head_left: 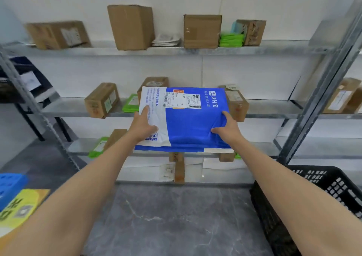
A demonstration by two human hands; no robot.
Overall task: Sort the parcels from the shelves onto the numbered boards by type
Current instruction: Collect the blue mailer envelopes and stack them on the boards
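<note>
A large blue-and-white plastic mailer bag (188, 126) with a white shipping label is held in front of the middle shelf (274, 109). My left hand (144, 125) grips its white left end, thumb on top. My right hand (227, 128) pinches its blue right edge, bunching the plastic. The bag hides part of the parcels behind it.
Brown cartons (131, 26) and green mailers (231, 39) sit on the top shelf; more cartons (101, 99) and a green mailer (131, 103) on the middle one. A black plastic crate (317, 197) stands at the lower right. A yellow board (21, 208) and a blue item (9, 187) lie at the lower left.
</note>
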